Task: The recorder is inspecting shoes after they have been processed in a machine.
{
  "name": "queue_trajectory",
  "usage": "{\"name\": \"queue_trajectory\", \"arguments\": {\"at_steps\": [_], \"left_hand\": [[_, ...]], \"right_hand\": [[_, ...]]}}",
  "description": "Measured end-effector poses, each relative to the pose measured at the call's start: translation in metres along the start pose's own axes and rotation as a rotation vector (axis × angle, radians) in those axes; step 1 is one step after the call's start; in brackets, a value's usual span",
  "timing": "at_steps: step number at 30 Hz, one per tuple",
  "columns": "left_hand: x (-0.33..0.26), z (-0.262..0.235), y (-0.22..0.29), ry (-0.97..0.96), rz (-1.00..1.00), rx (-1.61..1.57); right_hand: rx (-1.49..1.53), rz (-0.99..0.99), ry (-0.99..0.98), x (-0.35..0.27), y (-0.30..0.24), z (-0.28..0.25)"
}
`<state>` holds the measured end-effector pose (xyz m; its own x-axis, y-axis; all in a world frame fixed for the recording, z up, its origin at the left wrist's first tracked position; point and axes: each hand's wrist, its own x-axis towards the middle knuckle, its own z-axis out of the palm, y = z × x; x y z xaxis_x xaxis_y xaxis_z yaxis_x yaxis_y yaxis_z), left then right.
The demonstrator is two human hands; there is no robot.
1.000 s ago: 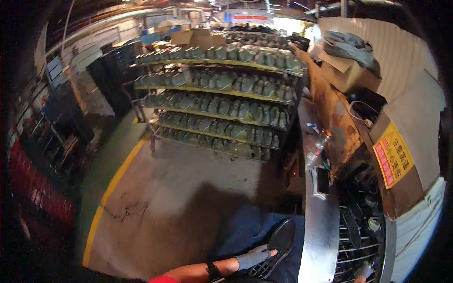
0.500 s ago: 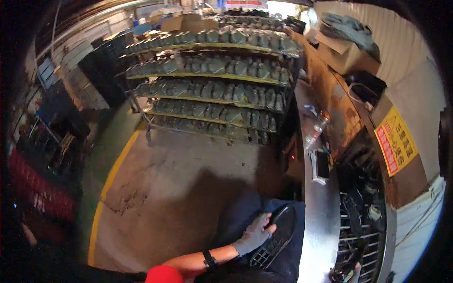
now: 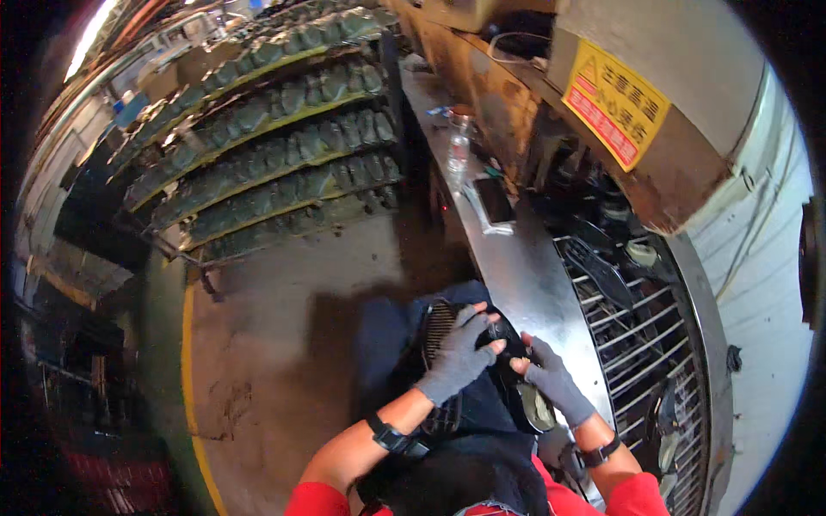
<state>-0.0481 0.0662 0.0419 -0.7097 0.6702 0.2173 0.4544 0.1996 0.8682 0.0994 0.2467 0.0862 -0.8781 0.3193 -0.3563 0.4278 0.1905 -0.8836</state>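
My left hand [image 3: 461, 357], in a grey fingerless glove, rests on a black shoe sole [image 3: 437, 328] with a ribbed tread that lies on my lap. My right hand [image 3: 551, 381], gloved the same way, grips a second black sole [image 3: 527, 394] beside it. The fingers of both hands meet over the two soles. Under them is blue cloth on my knees [image 3: 383, 331]. A black watch band sits on each wrist.
A steel bench top [image 3: 516, 267] runs along my right, with a wire conveyor grate [image 3: 637, 344] carrying dark soles. A phone [image 3: 493, 200] and a plastic bottle [image 3: 459, 146] lie on the bench. A rack of shoes [image 3: 267, 146] stands ahead, with concrete floor [image 3: 275, 327] and a yellow line to the left.
The view has tilted down and to the right. My right hand has come in and joined the left on the soles, which were held by the left hand alone before.
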Motion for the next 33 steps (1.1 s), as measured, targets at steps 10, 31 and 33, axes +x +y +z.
{"name": "queue_trajectory", "arguments": {"at_steps": [10,31,33], "left_hand": [[-0.014,-0.013,-0.003,0.166,-0.325,-0.742],[0.034,-0.058,-0.032,0.18,-0.232,-0.188],[0.033,-0.052,-0.057,0.087,-0.533,0.317]], "right_hand": [[0.245,0.077,-0.027,-0.024,0.023,-0.024],[0.926,0.274,-0.251,-0.023,-0.031,0.023],[0.978,0.142,-0.217,-0.018,-0.024,0.01]]}}
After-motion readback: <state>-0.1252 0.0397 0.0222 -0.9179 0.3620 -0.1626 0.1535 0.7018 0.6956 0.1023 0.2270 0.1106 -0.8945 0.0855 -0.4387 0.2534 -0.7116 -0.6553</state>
